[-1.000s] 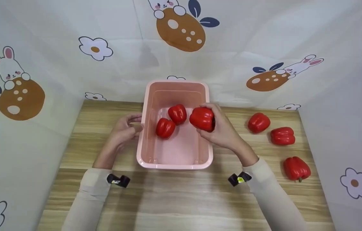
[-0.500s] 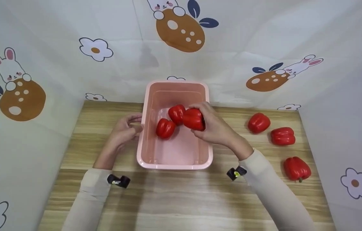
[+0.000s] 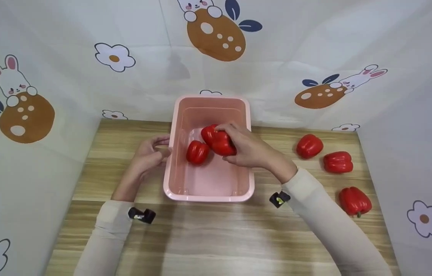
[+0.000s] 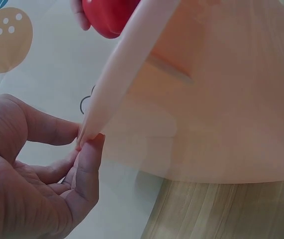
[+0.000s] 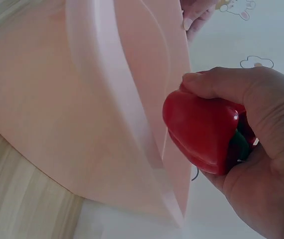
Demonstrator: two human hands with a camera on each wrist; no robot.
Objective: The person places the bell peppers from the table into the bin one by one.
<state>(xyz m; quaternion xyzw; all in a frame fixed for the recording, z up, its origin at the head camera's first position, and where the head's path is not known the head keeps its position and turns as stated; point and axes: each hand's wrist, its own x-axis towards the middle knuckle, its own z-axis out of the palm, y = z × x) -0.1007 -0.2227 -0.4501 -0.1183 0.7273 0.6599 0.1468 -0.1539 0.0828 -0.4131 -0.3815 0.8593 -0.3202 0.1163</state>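
My right hand (image 3: 252,149) grips a red bell pepper (image 3: 223,144) over the inside of a pink plastic bin (image 3: 208,198). In the right wrist view, thumb and fingers wrap this bell pepper (image 5: 199,124), its green stem end (image 5: 239,144) facing the palm. Two more red bell peppers lie in the bin: one at the left (image 3: 197,152), and one farther back (image 3: 208,132) that the held one partly overlaps. At the bin's left side, my left hand (image 3: 148,155) pinches the rim (image 4: 117,74) between thumb and fingers, as the left wrist view shows.
On the wooden table (image 3: 216,237), several red bell peppers stand to the right: one at the back (image 3: 309,146), one beside it (image 3: 337,162), one nearer the front (image 3: 355,201). A printed white cloth (image 3: 147,84) rises behind the bin and along both sides.
My right hand has carried the held bell pepper left and slightly down, from the bin's right side to next to the rear pepper. The left hand and the bin have stayed in place.
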